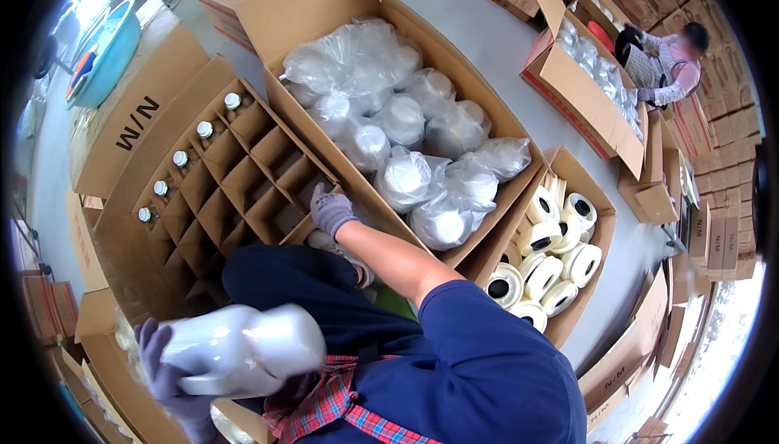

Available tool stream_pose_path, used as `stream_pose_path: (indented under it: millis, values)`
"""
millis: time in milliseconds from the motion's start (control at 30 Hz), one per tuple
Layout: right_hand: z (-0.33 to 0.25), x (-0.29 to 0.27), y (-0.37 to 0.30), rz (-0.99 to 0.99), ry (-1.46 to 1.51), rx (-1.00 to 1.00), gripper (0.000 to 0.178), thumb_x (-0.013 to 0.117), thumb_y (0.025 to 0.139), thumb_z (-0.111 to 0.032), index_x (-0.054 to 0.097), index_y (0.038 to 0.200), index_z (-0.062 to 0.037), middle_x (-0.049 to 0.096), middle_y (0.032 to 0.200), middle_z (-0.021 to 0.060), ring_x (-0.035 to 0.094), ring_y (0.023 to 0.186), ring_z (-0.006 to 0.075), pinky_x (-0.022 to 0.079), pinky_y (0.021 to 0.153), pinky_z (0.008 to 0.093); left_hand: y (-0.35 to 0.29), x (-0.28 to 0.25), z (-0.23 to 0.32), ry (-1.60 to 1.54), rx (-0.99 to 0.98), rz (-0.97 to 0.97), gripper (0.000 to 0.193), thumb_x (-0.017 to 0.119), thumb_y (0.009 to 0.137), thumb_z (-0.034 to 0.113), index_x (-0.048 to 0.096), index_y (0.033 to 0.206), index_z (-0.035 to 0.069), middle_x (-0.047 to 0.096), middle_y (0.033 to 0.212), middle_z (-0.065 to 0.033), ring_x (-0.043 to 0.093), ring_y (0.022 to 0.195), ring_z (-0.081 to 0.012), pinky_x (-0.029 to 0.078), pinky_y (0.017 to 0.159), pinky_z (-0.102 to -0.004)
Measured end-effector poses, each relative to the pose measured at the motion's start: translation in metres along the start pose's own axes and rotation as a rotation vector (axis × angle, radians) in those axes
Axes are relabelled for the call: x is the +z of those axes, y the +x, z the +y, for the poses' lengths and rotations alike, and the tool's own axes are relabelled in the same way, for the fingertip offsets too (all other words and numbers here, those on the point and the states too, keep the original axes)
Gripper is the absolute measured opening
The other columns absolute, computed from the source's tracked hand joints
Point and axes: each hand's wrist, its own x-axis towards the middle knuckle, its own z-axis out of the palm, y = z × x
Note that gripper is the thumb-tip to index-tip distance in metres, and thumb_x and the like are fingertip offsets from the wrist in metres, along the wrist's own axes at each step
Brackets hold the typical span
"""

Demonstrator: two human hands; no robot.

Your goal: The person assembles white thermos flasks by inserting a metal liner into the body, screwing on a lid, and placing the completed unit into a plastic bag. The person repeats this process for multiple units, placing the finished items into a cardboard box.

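My left hand (166, 379), in a grey-purple glove, grips a glossy white vessel (243, 345) with a waisted body, lying on its side in the air above my lap. My right hand (331, 210), gloved alike, is closed at the near right corner of a cardboard divider (243, 176) inside an open carton. Capped bottles (205, 129) stand in one row of cells along the carton's far left side. Beyond my right hand, a large carton (479, 62) holds white round pieces in clear plastic bags (402, 119).
To the right, a smaller carton (604, 200) holds cream ring-shaped parts (542, 237) with dark centres. A co-worker (673, 62) handles bagged pieces at another long carton (584, 103). A turquoise basin (114, 54) stands at the far left. Stacked cartons (722, 144) line the right side.
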Motion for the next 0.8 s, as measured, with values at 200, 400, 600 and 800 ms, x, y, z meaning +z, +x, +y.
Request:
stream_pose_path:
  millis: [200, 400, 600, 800]
  values:
    - [0.039, -0.117, -0.042, 0.276, 0.274, -0.097, 0.042, 0.059, 0.093, -0.043, 0.059, 0.113, -0.0057, 0.071, 0.091, 0.0217, 0.069, 0.091, 0.0391, 0.052, 0.085, 0.0498, -0.103, 0.021, -0.025, -0.875, -1.082, 0.233, 0.044, 0.062, 0.098, 0.029, 0.058, 0.127, -0.004, 0.068, 0.109, -0.0105, 0.063, 0.096, -0.0189, 0.05, 0.082, -0.0315]
    - [0.32, -0.159, 0.0, 0.96, -0.466, 0.658, 0.045, 0.068, 0.084, -0.027, 0.057, 0.124, -0.0096, 0.065, 0.121, 0.0152, 0.067, 0.105, 0.0337, 0.056, 0.083, 0.0464, -0.186, 0.067, -0.03, -1.135, -1.563, 0.103, 0.06, 0.072, 0.089, 0.018, 0.048, 0.14, -0.002, 0.061, 0.126, -0.0172, 0.059, 0.117, -0.0294, 0.047, 0.101, -0.0404]
    - [0.156, -0.202, -0.007, 0.701, -0.26, -0.247, 0.012, 0.057, 0.092, -0.014, 0.065, 0.084, -0.0097, 0.067, 0.08, 0.0172, 0.068, 0.071, 0.0332, 0.055, 0.061, 0.0435, -0.09, 0.014, 0.024, 0.026, -0.655, 0.415, 0.042, 0.076, 0.091, 0.015, 0.062, 0.125, -0.004, 0.068, 0.112, -0.016, 0.06, 0.109, -0.027, 0.047, 0.1, -0.039]
    - [-0.148, -0.264, -0.135, 0.592, 0.676, -1.657, 0.017, 0.073, 0.081, -0.008, 0.065, 0.095, -0.0021, 0.063, 0.086, 0.016, 0.064, 0.082, 0.0339, 0.053, 0.074, 0.0405, 0.042, 0.024, 0.038, -0.22, -0.352, -0.088, 0.114, 0.093, 0.058, 0.032, 0.035, 0.149, -0.005, 0.055, 0.138, -0.0222, 0.052, 0.132, -0.0344, 0.042, 0.109, -0.0401]
